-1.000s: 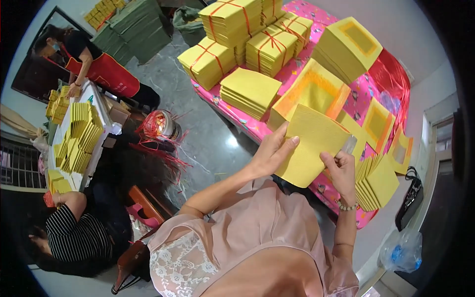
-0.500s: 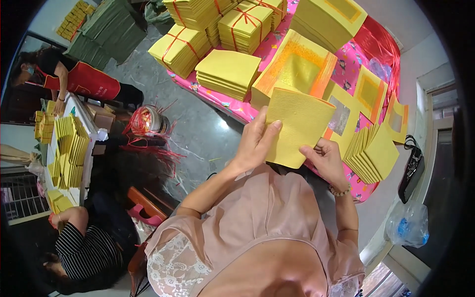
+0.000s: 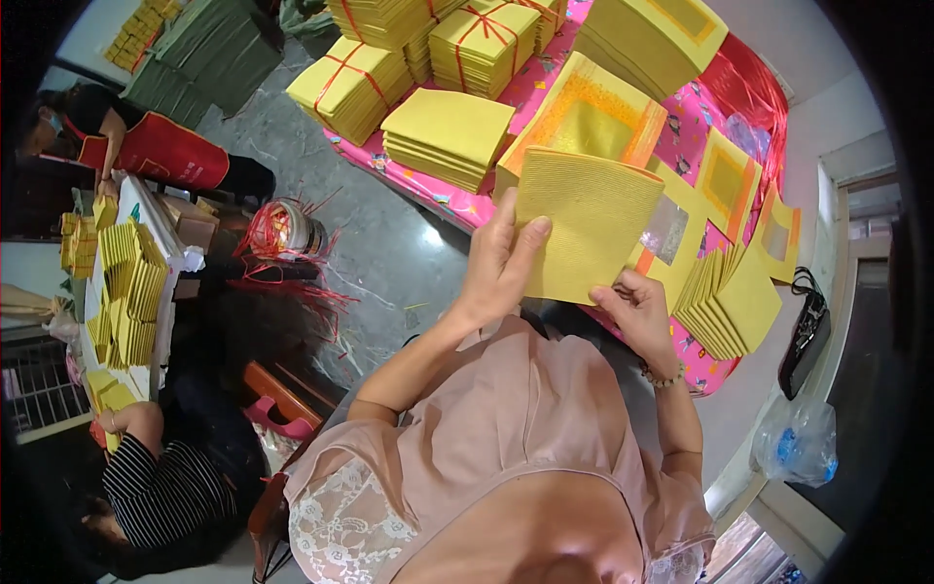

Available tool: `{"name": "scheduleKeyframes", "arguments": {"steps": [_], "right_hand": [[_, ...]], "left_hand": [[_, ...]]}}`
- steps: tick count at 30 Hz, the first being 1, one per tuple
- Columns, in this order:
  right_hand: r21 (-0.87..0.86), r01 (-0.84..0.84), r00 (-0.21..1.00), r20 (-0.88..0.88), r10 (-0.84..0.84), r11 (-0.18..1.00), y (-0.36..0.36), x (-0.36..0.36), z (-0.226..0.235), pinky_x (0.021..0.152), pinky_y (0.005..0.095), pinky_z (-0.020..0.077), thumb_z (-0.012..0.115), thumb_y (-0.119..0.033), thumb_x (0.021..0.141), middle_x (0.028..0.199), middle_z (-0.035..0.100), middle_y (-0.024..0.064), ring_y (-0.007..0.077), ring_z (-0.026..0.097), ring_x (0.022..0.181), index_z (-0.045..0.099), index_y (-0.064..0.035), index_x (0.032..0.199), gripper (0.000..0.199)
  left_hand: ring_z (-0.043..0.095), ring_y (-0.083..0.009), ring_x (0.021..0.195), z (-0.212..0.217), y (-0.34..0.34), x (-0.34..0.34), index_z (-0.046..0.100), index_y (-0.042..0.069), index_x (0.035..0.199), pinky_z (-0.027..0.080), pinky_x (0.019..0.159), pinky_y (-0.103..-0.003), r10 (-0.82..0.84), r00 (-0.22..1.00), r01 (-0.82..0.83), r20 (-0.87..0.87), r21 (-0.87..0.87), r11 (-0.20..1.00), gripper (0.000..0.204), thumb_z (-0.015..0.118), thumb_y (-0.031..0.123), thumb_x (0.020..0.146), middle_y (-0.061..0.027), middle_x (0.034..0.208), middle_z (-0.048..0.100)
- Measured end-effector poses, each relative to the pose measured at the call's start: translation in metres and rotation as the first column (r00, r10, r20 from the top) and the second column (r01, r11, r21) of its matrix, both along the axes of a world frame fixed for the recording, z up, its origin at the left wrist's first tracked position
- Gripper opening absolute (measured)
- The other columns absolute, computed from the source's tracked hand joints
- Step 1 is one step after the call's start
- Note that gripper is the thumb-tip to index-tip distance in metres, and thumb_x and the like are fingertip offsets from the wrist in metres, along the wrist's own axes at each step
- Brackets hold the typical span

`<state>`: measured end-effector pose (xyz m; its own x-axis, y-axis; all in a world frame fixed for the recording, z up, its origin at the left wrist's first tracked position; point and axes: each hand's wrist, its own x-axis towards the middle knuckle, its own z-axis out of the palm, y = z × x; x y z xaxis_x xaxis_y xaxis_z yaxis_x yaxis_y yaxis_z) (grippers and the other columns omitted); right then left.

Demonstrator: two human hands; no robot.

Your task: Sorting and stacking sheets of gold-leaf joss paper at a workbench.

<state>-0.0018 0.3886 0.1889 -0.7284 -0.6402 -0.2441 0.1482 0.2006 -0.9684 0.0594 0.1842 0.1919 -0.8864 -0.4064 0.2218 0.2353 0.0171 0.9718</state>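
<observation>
Both my hands hold one thick stack of yellow paper sheets (image 3: 593,219) upright above the near edge of a pink-covered table (image 3: 467,206). My left hand (image 3: 501,263) grips the stack's left side, fingers spread over its face. My right hand (image 3: 637,307) pinches its lower right corner. Just behind the stack lies a pile of yellow sheets with gold and orange squares (image 3: 593,122). A fanned row of folded yellow sheets (image 3: 730,302) lies to the right of my right hand.
Tied yellow bundles (image 3: 350,83) and a plain yellow pile (image 3: 448,136) fill the table's left part. A spool of red string (image 3: 287,234) stands on the grey floor. Two other people sit at a second table with yellow stacks (image 3: 131,282) at the left. A black bag (image 3: 808,336) hangs at the right.
The held stack has turned more squarely toward me and my hands have shifted along its edges. The view has tilted, so the table sits higher in the picture.
</observation>
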Motion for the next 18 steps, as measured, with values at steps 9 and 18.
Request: {"name": "scheduleKeyframes", "arguments": {"steps": [9, 18], "right_hand": [[-0.190, 0.032, 0.999, -0.026, -0.038, 0.981, -0.021, -0.026, 0.032, 0.072, 0.0189, 0.0470, 0.063, -0.010, 0.091, 0.093, 0.066, 0.0017, 0.0037, 0.058, 0.085, 0.062, 0.0021, 0.108, 0.021], [-0.170, -0.075, 0.995, -0.078, 0.062, 0.983, -0.044, -0.015, 0.038, 0.072, 0.0187, 0.0464, 0.063, -0.009, 0.090, 0.093, 0.065, 0.0029, 0.0032, 0.057, 0.081, 0.060, 0.0009, 0.108, 0.021]], "left_hand": [[0.053, -0.0121, 0.077, 0.004, -0.034, 0.013, 0.049, -0.001, 0.118, 0.046, 0.070, -0.029, -0.167, 0.979, 0.185, 0.116, -0.170, 0.968, 0.029, 0.052, 0.016, 0.095, -0.0083, 0.084, 0.059], [0.056, -0.0098, 0.093, 0.033, -0.100, 0.017, 0.051, -0.001, 0.123, 0.046, 0.083, -0.028, -0.339, 0.890, 0.393, 0.306, -0.134, 0.910, 0.031, 0.052, 0.013, 0.095, -0.0060, 0.104, 0.063]]}}
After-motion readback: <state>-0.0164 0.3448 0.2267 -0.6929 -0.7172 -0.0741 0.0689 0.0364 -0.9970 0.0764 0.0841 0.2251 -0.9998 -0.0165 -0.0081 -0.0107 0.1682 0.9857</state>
